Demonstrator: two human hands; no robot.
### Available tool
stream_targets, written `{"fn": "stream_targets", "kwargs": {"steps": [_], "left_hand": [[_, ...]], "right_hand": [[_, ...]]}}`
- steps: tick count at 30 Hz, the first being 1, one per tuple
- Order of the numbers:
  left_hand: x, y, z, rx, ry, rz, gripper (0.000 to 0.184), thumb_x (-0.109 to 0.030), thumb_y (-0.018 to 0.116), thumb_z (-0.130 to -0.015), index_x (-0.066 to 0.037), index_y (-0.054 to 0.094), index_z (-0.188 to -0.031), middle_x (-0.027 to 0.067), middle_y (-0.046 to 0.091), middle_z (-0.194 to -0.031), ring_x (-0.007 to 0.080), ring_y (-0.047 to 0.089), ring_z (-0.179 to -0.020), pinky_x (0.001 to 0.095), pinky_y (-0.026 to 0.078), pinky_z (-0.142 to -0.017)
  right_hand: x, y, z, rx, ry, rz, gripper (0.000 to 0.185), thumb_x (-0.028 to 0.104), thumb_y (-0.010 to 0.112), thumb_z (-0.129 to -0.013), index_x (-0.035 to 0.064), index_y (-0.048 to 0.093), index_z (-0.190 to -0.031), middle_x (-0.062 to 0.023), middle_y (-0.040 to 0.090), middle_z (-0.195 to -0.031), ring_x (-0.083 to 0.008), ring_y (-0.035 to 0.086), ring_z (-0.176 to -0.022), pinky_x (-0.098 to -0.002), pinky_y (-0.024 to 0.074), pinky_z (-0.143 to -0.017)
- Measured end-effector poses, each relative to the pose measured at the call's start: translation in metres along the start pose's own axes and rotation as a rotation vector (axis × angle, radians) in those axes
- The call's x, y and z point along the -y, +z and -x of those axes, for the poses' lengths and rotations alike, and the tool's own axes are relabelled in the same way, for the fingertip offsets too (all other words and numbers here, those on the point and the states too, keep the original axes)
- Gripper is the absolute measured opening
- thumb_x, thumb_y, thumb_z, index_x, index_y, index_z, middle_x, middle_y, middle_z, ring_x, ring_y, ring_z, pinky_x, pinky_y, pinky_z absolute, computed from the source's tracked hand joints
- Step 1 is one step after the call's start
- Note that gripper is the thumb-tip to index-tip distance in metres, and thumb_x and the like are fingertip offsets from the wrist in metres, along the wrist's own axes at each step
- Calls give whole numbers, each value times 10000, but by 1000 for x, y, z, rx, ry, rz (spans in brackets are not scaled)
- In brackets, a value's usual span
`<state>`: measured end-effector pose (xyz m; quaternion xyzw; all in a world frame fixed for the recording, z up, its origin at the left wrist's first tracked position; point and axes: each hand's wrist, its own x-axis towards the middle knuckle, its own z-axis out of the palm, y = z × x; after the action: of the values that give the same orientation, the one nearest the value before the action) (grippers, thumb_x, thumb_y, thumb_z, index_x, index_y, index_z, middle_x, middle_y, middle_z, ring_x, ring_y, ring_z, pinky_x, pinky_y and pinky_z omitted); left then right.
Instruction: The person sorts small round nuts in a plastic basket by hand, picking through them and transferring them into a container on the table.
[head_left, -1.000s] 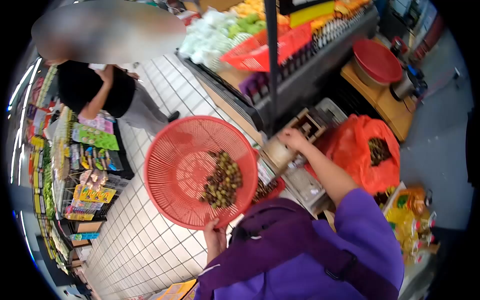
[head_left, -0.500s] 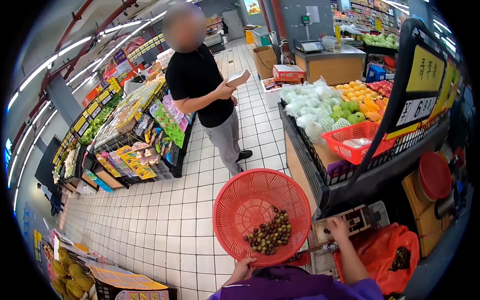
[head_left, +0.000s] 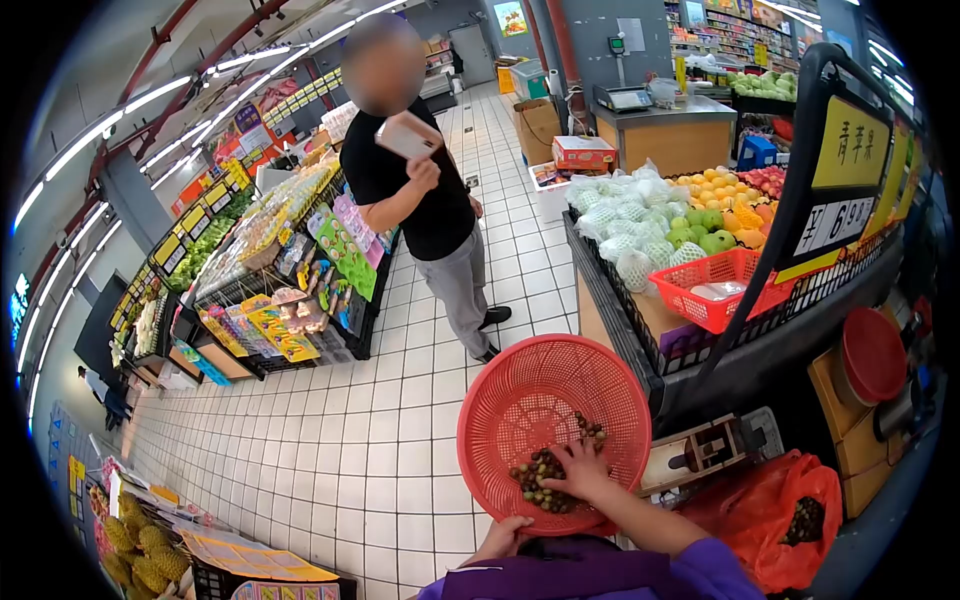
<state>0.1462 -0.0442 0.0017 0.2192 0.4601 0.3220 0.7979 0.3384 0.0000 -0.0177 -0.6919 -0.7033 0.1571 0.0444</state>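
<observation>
A red plastic mesh basket (head_left: 510, 420) is tilted in front of my body. My left hand (head_left: 503, 537) grips its near rim, fingers closed on the edge. Inside lies a heap of small round green-brown fruits (head_left: 535, 478), their exact kind unclear. My right hand (head_left: 580, 470) reaches into the basket with fingers spread, resting on the fruits; part of the heap is hidden under it. To the right is a wooden device (head_left: 690, 455) with a small dark part. Beside it, a red plastic bag (head_left: 770, 520) holds more of the same small fruits.
A fruit stand (head_left: 665, 375) with netted fruit, green apples and a red basket (head_left: 720, 290) rises ahead right. A person (head_left: 410, 190) in a black shirt stands in the aisle holding a pale, box-like object (head_left: 408, 135). Durians (head_left: 145, 550) are at lower left.
My right hand has moved left from the wooden device into the basket, onto the fruits. The basket has shifted slightly right. The person has raised the pale object.
</observation>
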Motion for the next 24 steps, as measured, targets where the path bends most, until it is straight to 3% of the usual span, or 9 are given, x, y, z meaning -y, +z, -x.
{"fn": "stream_targets", "kwargs": {"steps": [1, 3, 7, 8, 10, 12, 19, 21, 24], "left_hand": [[0, -2, 1, -2, -1, 4, 417, -2, 496, -745, 53, 422, -1152, 143, 570, -1058, 240, 588, -920, 352, 491, -809], [-1, -7, 1, 38, -95, 18, 433, 12, 483, -751, 49, 397, -1174, 147, 551, -1084, 238, 577, -943, 352, 478, -835], [6, -13, -1, 85, -36, 50, 412, 16, 464, -763, 41, 398, -1169, 147, 544, -1083, 242, 573, -948, 353, 470, -850], [6, -12, -1, 79, -42, 8, 396, 17, 458, -767, 37, 406, -1159, 147, 548, -1073, 244, 572, -947, 353, 470, -850], [1, -2, 4, 76, -49, -33, 380, 18, 452, -772, 34, 414, -1149, 147, 551, -1063, 245, 572, -946, 353, 469, -851], [-6, 9, 12, 50, -51, 58, 334, 38, 477, -761, -6, 453, -1091, 81, 582, -910, 187, 593, -830, 319, 503, -768], [6, -8, 2, 115, -115, 74, 343, 41, 486, -748, -27, 466, -1084, 73, 574, -928, 178, 591, -817, 300, 499, -755], [3, 0, 7, 26, 2, -59, 393, 14, 485, -758, 17, 422, -1147, 127, 563, -1022, 228, 576, -932, 341, 488, -821], [8, -10, 0, 63, -20, -2, 401, 20, 493, -751, 17, 425, -1147, 122, 567, -1008, 227, 576, -928, 346, 492, -815]], "right_hand": [[5, 6, 2, 4, -2, 1, 775, 633, 553, -672, 200, 371, -1288, -154, 377, -1228, -372, 419, -1081, -455, 380, -880], [14, 16, 6, 80, -73, -299, 755, 643, 539, -676, 195, 401, -1268, -164, 395, -1196, -365, 431, -1074, -456, 405, -847], [37, 9, 12, 268, -97, -295, 677, 638, 507, -706, 198, 454, -1218, -178, 405, -1191, -358, 443, -1079, -450, 413, -836], [42, 3, 12, 314, -101, -358, 605, 581, 523, -725, 196, 475, -1188, -176, 415, -1188, -345, 452, -1075, -451, 409, -838], [44, 9, 8, 293, -126, -396, 558, 535, 532, -729, 189, 485, -1165, -172, 427, -1174, -340, 470, -1051, -447, 414, -825], [44, 17, 5, 252, -188, -477, 466, 442, 549, -739, 175, 507, -1118, -165, 451, -1146, -330, 506, -1002, -438, 423, -801], [33, 34, 6, 258, -220, -524, 411, 429, 526, -771, 150, 529, -1072, -196, 487, -1074, -349, 539, -919, -417, 445, -745], [46, 35, 11, 168, -175, -576, 421, 451, 523, -778, 142, 534, -1064, -194, 496, -1066, -346, 548, -883, -414, 444, -741], [49, 41, 7, 69, -156, -658, 358, 413, 577, -763, 128, 581, -980, -163, 554, -965, -317, 552, -853, -388, 444, -738]]}}
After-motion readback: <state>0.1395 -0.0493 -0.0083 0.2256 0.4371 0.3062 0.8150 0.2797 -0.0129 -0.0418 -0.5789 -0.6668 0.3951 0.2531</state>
